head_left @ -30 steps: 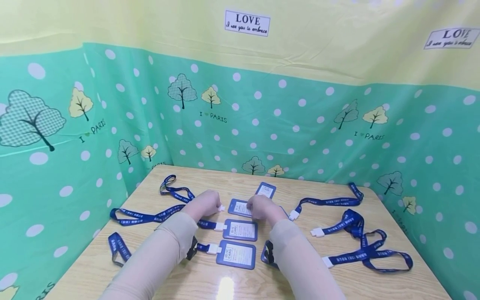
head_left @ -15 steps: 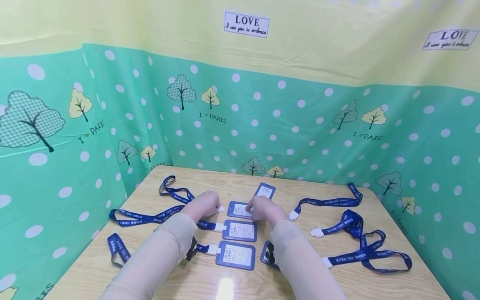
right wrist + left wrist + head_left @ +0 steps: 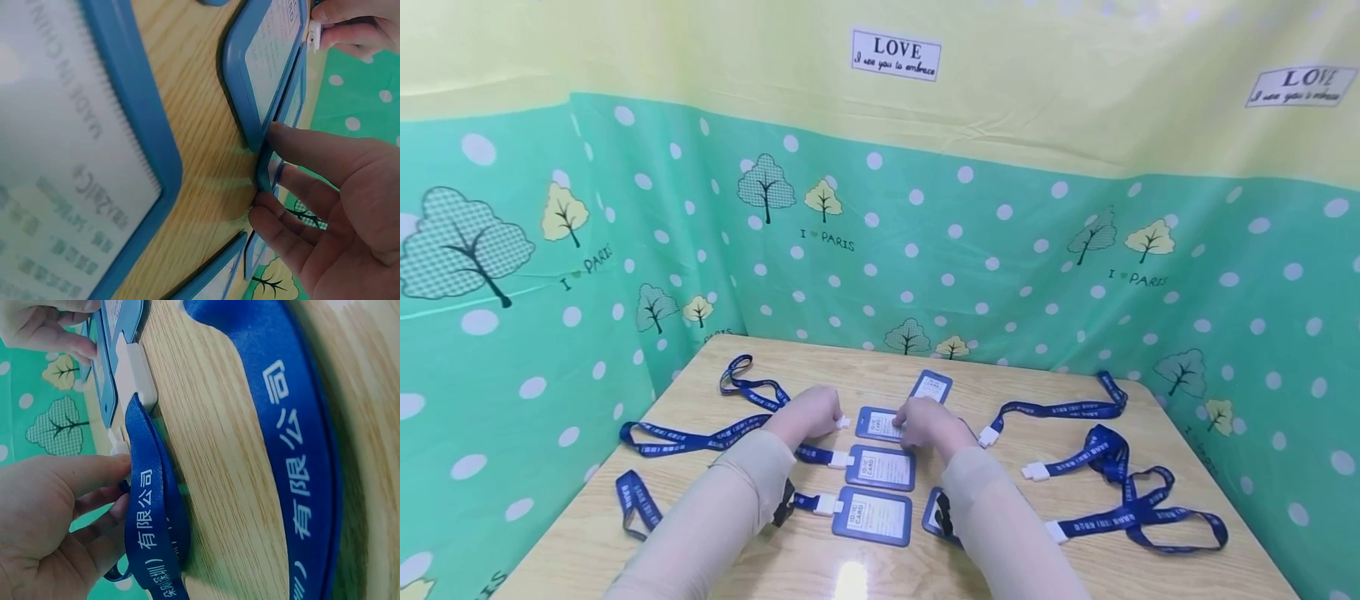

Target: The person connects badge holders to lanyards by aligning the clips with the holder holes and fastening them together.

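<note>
My left hand holds the white clip of a blue lanyard just left of a blue ID card holder. A small space shows between the clip and the holder's slotted end. At that holder's right end, my right hand pinches it; in the right wrist view the thumb is at the near edge and the fingers lie beyond. Closer to me, two card holders lie with lanyard clips at their left ends. Part of the held lanyard is hidden behind the left hand.
Another card holder lies behind the right hand, and one is partly under the right forearm. Several lanyards with white clips spread over the table's right side. A polka-dot curtain stands behind the wooden table.
The head view has tilted up slightly, so everything sits a little lower in it. Both hands keep their places and their grips.
</note>
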Motion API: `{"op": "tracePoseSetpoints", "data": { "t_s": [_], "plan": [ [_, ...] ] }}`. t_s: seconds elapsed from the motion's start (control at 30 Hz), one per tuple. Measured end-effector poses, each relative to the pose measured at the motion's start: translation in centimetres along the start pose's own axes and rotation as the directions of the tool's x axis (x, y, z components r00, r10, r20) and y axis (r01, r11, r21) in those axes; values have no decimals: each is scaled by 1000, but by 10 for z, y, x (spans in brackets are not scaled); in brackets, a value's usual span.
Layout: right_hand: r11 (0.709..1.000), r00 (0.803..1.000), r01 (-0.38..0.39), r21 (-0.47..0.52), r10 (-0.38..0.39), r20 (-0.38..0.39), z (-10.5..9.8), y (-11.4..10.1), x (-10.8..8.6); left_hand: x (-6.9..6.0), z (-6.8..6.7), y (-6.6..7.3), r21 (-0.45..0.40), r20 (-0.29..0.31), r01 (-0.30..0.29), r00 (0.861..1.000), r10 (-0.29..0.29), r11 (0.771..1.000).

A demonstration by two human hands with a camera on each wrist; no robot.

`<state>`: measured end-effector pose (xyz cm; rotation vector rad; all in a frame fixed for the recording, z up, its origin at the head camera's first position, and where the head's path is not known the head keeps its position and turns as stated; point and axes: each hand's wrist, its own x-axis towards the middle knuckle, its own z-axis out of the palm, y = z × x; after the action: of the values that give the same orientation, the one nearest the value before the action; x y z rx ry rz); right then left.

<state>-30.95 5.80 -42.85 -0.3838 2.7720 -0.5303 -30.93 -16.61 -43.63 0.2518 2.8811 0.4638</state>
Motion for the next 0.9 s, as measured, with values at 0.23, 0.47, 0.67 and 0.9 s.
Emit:
{"op": "tracePoseSetpoints", "data": {
  "t_s": [0.23,0.47,0.67,0.9],
  "plan": [
    [1000,1000,19,-3,-19,-9,-1,-1,-6,-2,0,1,14,-16,-20,1000,20,1000],
    [1000,1000,7,8,-7,0,0,-1,-6,-1,1,3,26,-11,8,1000,-8,1000],
    [1000,1000,4,4,-4,5,1,0,-5,1,2,1,17,-14,3,1000,-3,1000],
    [1000,1000,12,3,-12,7,2,0,-3,1,0,-3,9,-23,-23,999,23,1000]
  ]
}}
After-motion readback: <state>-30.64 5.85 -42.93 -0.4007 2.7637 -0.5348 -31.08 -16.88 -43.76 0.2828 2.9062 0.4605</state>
